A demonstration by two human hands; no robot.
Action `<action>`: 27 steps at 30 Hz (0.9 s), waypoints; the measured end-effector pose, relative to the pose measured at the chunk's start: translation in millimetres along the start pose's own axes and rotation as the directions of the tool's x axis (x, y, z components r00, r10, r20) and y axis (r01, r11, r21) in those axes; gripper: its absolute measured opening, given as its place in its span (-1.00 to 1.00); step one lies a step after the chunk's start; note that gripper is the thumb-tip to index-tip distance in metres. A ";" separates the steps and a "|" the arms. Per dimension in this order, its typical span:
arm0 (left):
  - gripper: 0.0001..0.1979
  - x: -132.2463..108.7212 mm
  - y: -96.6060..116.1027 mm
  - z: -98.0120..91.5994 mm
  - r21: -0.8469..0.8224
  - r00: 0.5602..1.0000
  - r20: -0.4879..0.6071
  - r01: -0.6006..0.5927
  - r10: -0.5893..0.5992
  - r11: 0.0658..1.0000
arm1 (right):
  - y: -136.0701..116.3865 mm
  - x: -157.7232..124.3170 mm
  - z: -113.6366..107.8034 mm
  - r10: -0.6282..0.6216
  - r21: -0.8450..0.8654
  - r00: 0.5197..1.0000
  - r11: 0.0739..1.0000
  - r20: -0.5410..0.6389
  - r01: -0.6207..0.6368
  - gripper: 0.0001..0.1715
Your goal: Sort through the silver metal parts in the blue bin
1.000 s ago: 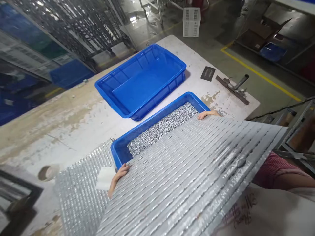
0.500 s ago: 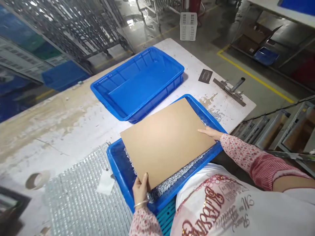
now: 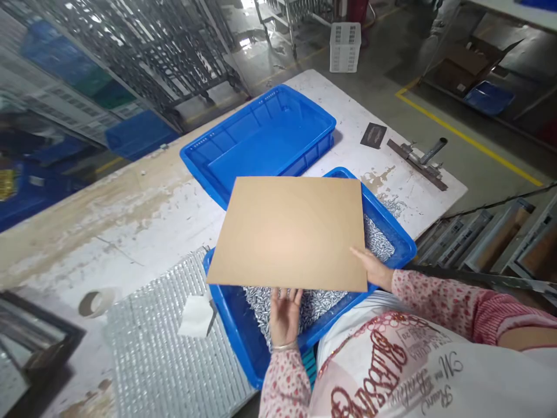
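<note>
A flat brown board [image 3: 290, 232] hovers above the near blue tray [image 3: 394, 235], which holds a heap of several small silvery metal parts [image 3: 317, 305]. My left hand [image 3: 284, 316] grips the board's near edge from below, fingers curled up over it. At the board's near right corner my right hand [image 3: 374, 268] holds it as well. A second blue tray [image 3: 261, 139] lies just beyond, partly hidden by the board.
A ribbed silver sheet [image 3: 161, 354] lies at the near left with a white slip [image 3: 196, 316] on it. A tape roll [image 3: 96, 302] sits further left. A dark card [image 3: 373, 134] and a metal clamp tool [image 3: 423, 161] lie at the table's far right.
The ribbed silver sheet that covered the near tray is gone from my hands; I now hold the brown board, lifted and turned squarer over the tray. My left hand has moved right along its edge.
</note>
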State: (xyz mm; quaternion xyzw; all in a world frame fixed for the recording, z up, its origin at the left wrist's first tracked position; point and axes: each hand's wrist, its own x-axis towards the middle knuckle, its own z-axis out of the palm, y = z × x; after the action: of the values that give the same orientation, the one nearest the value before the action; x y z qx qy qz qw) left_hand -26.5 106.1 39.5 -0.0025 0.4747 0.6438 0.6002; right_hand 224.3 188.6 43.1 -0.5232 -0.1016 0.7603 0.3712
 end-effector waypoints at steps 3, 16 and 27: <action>-0.57 6.3 -24.7 29.0 0.084 0.989 -0.125 -0.065 0.075 0.994 | 36.7 -16.9 12.4 0.000 -0.049 0.987 0.999 0.162 0.008 -0.49; -0.37 10.6 63.2 -35.0 0.479 0.966 -0.242 0.033 0.095 0.877 | -115.1 13.9 -58.4 -0.131 -0.197 0.970 0.965 0.205 0.172 -0.41; -0.37 28.6 27.2 -13.4 0.549 0.994 -0.110 0.045 0.020 0.835 | -87.7 39.8 -24.1 -0.062 -0.232 0.998 0.971 -0.009 0.059 -0.35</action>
State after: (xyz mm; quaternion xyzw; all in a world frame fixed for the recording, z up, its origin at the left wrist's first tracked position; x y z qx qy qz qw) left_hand -63.2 124.6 32.4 0.1311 0.6723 0.4751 0.5524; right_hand 278.5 271.4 51.6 -0.5657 -0.2022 0.7274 0.3316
